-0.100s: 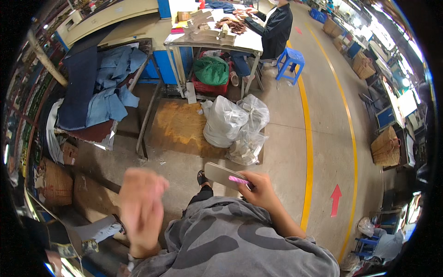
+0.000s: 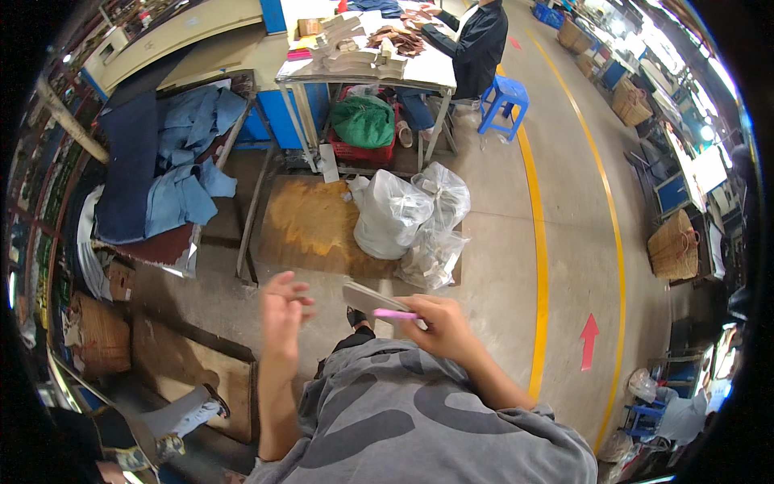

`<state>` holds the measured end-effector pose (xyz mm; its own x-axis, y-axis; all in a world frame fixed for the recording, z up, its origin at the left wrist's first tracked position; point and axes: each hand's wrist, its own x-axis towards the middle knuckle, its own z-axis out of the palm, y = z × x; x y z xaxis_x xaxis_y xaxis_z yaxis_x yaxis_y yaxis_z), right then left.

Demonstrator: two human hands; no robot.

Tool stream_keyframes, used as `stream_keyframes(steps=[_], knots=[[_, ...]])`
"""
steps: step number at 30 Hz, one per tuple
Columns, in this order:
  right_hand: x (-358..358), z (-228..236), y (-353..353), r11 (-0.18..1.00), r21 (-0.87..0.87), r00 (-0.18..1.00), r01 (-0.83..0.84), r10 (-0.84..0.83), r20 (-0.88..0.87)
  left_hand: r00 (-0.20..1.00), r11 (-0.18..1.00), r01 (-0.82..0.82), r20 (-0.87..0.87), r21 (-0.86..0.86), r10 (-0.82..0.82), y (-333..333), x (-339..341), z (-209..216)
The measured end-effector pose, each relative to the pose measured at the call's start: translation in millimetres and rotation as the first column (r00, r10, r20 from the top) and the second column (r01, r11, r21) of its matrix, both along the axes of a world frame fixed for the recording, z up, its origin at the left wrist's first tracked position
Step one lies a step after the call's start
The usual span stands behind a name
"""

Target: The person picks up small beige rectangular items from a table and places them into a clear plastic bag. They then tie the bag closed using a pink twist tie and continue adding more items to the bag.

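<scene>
My right hand [image 2: 439,324] is closed round a slim bundle of flat grey-beige pieces [image 2: 367,296], in front of my torso. A narrow pink stick-like thing [image 2: 395,315] lies along the near side of that bundle, under the same fingers; its exact kind is too small to make out. To the left, my left hand [image 2: 284,310] is raised with its fingers apart and nothing in it. A gap separates its fingertips from the bundle.
Ahead, stuffed clear plastic bags [image 2: 391,211] sit on a wooden board [image 2: 302,226]. Beyond is a work table [image 2: 435,74] with a person in dark clothing beside it and a blue stool [image 2: 505,105]. Denim pieces [image 2: 181,194] cover a stand at left. Someone's leg [image 2: 189,407] shows lower left.
My left hand has swung right toward the bundle, and its fingers now show spread. The right hand has shifted slightly left and turned the bundle and pink stick.
</scene>
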<state>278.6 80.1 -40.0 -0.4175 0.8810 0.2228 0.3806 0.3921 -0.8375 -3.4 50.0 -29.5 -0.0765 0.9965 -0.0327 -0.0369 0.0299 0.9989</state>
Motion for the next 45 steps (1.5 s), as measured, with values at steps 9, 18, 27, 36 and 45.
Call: stream_keyframes(steps=[9, 18, 27, 36, 45], knots=[[-48, -52, 104, 0.959, 0.021, 0.904, -0.281, 0.257, 0.341, 0.725, 0.662, 0.205, 0.566, -0.721, 0.392, 123, 29, -136], [123, -271, 256, 0.851, -0.402, 0.787, 0.338, -0.02, 0.617, 0.845, 0.832, -0.184, -0.516, -0.523, -0.137, 163, -10, -282], [214, -489, 332, 0.853, -0.489, 0.38, 0.184, 0.397, 0.836, 0.954, 0.149, -0.298, -0.29, -0.943, 0.075, 19, -5, -279], [201, -600, 301, 0.738, -0.599, 0.738, 0.311, 0.21, 0.642, 0.933, 0.093, -0.336, -0.319, -0.937, 0.165, 2, 39, -265], [189, -596, 302, 0.678, -0.498, 0.603, 0.54, 0.101, 0.791, 0.963, 0.227, -0.258, -0.231, -0.939, 0.14, 19, 67, -286]])
